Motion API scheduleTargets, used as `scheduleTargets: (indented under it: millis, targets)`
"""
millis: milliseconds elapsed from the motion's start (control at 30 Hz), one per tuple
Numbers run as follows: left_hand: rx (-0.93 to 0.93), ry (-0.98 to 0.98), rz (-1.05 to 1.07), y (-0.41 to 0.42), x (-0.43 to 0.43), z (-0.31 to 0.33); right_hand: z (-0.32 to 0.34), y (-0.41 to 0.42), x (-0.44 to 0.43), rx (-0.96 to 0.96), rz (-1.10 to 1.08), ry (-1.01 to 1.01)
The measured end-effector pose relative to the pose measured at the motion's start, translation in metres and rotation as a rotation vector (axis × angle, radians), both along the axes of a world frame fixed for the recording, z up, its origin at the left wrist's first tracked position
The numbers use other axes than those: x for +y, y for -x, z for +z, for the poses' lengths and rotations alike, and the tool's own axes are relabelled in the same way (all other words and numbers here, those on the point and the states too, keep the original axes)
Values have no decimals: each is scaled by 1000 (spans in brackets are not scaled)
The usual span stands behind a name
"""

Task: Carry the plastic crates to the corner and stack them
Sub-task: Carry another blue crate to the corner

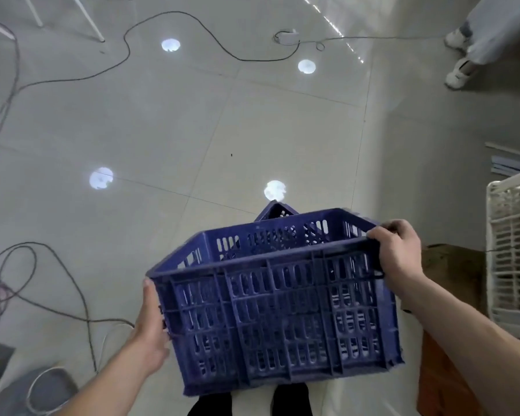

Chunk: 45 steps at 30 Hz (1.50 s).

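Observation:
A dark blue slotted plastic crate (pixel 276 307) hangs in the air in front of me, lower centre of the head view, tilted with its open top facing away. My left hand (pixel 151 328) presses flat against its left end wall. My right hand (pixel 398 253) is curled over the top rim at the right corner. A corner of a second blue crate (pixel 275 211) pokes out just behind the far rim. A white slotted crate (pixel 514 250) stands at the right edge.
Black cables (pixel 126 49) snake over the tiled floor at the back and loop at the left (pixel 42 283). A person's legs in white shoes (pixel 460 73) stand at the top right. A brown box (pixel 454 295) sits by my right arm. White chair legs (pixel 87 19) are at the top left.

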<state>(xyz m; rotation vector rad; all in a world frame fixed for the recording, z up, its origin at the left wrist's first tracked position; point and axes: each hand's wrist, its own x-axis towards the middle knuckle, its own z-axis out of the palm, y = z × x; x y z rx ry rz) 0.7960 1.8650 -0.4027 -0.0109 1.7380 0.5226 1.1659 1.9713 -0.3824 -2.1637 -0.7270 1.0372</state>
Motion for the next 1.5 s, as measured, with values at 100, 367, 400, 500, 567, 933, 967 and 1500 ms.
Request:
scheduleTargets:
  millis: [100,367,400,500,567,933,967,1500]
  targets:
    - [-21,-11,55,1,19,7,3,4,-12,-45,7,-2]
    - [137,112,64,10,18,-1,10,-13,-11,85,9,314]
    - [144,106,98,7,15,0,13,-16,-10,84,42,405]
    - [165,78,170,1,12,3,18,-25,-12,61,120,505]
    - [190,37,179,-3,15,10,23,-32,-18,35,103,495]
    - [277,-165,177,-11,8,13,15,-51,-60,138,-6,388]
    - [277,-178,171,-13,5,14,15,-54,-63,144,-14,382]
    - [295,-191,-110,29,12,-13,-61,-51,-142,60,-23,652]
